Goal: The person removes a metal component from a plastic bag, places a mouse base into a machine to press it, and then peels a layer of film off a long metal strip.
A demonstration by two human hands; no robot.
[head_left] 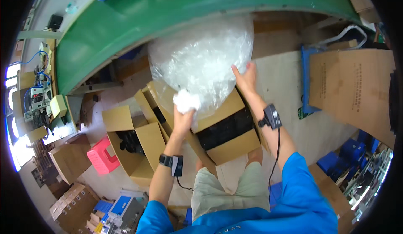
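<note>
In the head view, the left hand (183, 118) is closed around the gathered, bunched-up neck of a large, puffy clear plastic bag (201, 60), while the right hand (245, 79) lies flat and open against the bag's right side. The bag hangs just above both hands, over an open brown cardboard box (228, 127) with dark contents right below them. A second open cardboard box (132, 143) and a pink plastic stool (100, 155) stand to the left of the left hand, and a green curved bench (126, 20) arcs beyond the bag.

Left hand (183, 120) raised and clenched in a fist, right hand (246, 79) raised with fingers spread flat, both forearms extended forward, banded wrists
</note>
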